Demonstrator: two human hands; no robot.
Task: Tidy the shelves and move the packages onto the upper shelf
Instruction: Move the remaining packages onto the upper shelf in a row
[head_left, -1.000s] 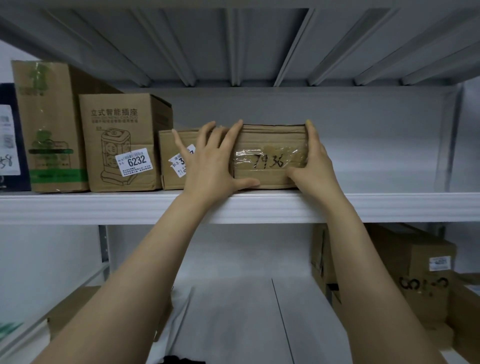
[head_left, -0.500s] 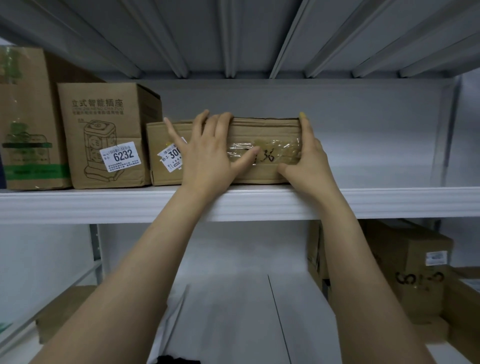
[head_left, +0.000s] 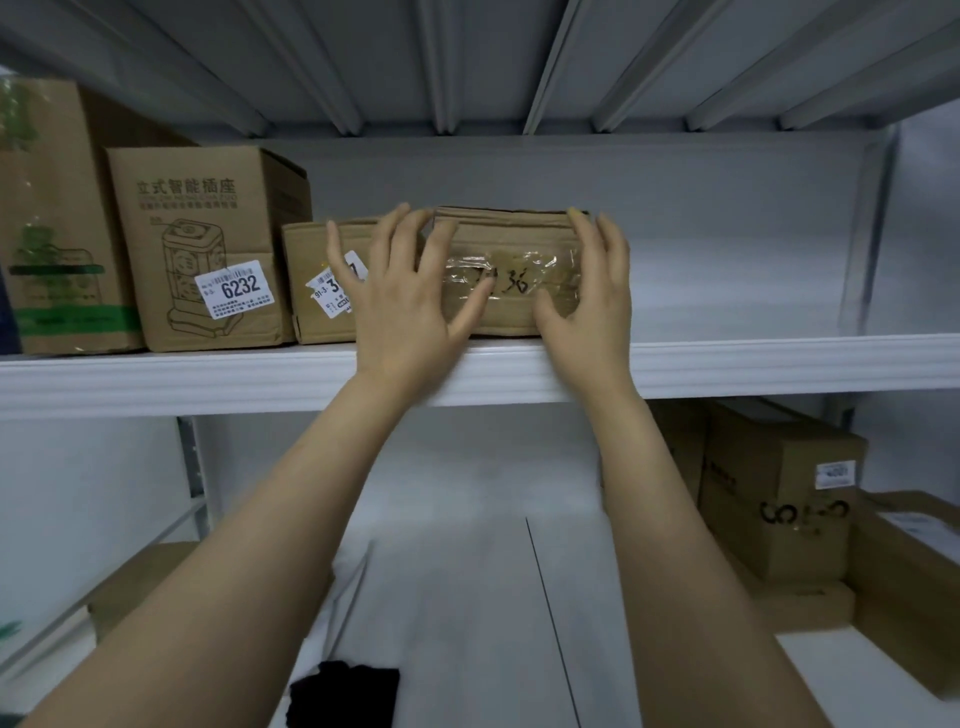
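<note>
A flat taped cardboard package (head_left: 511, 244) with handwritten digits lies on the upper shelf (head_left: 779, 364), beside a small labelled box (head_left: 311, 280). My left hand (head_left: 405, 301) lies spread over the package's left front, fingers straight. Over the package's right end, my right hand (head_left: 592, 306) has its fingers extended upward and its thumb on the front face. Both hands look loose on it, and the digits are partly hidden.
Left on the upper shelf stand a box labelled 6232 (head_left: 208, 249) and a taller green-printed box (head_left: 52, 223). The shelf's right part is bare. Below, several cardboard boxes (head_left: 779, 499) sit at right, a flat box (head_left: 140, 582) at left, a black item (head_left: 343, 691) near the front.
Both hands have relaxed on the package: the left fingers spread wider, and the right hand slid from the package's side toward its front. The package sits slightly further back.
</note>
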